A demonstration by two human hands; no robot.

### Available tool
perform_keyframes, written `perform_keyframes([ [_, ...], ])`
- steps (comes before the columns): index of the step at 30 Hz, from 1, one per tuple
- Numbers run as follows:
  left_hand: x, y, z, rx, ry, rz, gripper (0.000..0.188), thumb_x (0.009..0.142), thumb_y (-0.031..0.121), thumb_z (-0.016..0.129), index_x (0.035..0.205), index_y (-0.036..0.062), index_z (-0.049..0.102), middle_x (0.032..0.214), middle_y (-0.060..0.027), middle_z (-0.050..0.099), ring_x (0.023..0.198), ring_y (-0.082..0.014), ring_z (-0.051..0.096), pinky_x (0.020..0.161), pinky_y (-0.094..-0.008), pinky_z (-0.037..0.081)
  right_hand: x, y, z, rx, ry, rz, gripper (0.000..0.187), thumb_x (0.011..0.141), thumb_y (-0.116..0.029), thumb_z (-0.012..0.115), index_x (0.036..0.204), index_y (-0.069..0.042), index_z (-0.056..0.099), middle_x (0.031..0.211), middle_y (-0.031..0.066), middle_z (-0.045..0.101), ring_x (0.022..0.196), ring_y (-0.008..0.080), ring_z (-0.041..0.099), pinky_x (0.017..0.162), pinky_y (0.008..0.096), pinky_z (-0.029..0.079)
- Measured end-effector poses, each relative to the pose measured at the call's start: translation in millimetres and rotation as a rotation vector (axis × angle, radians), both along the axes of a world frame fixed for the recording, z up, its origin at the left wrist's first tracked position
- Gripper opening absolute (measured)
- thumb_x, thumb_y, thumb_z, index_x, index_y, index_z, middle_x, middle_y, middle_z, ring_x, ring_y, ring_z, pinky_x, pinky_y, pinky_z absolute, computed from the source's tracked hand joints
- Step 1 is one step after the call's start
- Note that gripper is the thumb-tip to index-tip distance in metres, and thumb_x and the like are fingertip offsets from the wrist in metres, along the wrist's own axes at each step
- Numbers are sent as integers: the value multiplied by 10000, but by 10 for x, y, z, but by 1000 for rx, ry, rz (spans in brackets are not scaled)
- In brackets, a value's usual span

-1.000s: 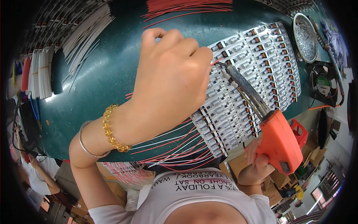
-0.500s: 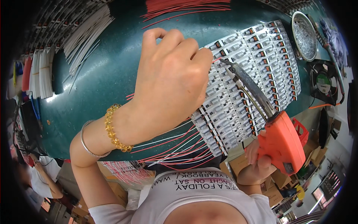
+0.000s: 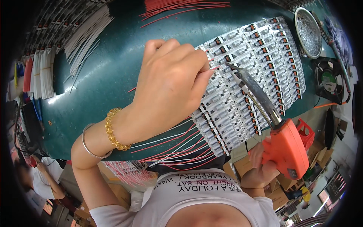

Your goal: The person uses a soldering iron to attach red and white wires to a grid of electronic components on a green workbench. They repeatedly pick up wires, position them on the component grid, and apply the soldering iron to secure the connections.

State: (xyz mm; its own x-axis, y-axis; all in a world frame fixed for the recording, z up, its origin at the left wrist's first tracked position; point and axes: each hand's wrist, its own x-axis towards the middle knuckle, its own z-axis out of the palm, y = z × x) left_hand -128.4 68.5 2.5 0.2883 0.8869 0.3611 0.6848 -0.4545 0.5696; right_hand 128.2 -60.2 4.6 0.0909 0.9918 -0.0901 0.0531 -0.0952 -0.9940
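Note:
A panel of small circuit boards (image 3: pixel 242 90) lies on the green table, its rows filled with silver and black-orange parts. My left hand (image 3: pixel 170 75) is closed in a pinch at the panel's upper left edge, and the short red end of a wire (image 3: pixel 216 68) shows from its fingertips. Most of that wire is hidden by the hand. In my right hand (image 3: pixel 264 160) is the orange handle of a soldering gun (image 3: pixel 289 149). Its dark tip points up and left, over the boards close to the red wire end; whether they touch, I cannot tell.
Red and white wires (image 3: pixel 177 147) trail from the panel's near left edge. Loose red wires (image 3: pixel 181 7) and white wires (image 3: pixel 85 41) lie at the back. A metal bowl (image 3: pixel 308 34) of silvery bits and a small fan (image 3: pixel 328 81) stand at the right. Another person (image 3: pixel 47 178) is at lower left.
My left hand has shifted slightly left and nearer to me, with its fingers turned a little. The soldering gun's tip has moved slightly right and nearer to me.

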Motion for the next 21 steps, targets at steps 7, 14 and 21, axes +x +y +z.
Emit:
perform_keyframes([
  [7,6,9,-13,4,8,-2,107,732,33,710,708,65,611,657,-11,551,650,-185,508,743,-330,352,165,-103,-142,35,-210,32,798,791,-613,662,1149,75,474,543,-15,484,433,95,424,454,247,373],
  [14,17,9,-30,69,5,5,117,708,24,716,695,74,610,661,-9,556,659,-191,511,741,-334,351,232,-171,-41,-77,-301,97,821,736,-691,667,1142,5,513,676,-32,528,646,128,504,606,291,388],
  [21,18,19,-24,85,33,-8,123,705,29,723,696,77,610,657,-9,548,662,-198,508,735,-340,351,12,-46,-82,35,-120,-79,890,779,-640,651,1193,128,476,490,-39,425,395,68,404,412,219,356],
])
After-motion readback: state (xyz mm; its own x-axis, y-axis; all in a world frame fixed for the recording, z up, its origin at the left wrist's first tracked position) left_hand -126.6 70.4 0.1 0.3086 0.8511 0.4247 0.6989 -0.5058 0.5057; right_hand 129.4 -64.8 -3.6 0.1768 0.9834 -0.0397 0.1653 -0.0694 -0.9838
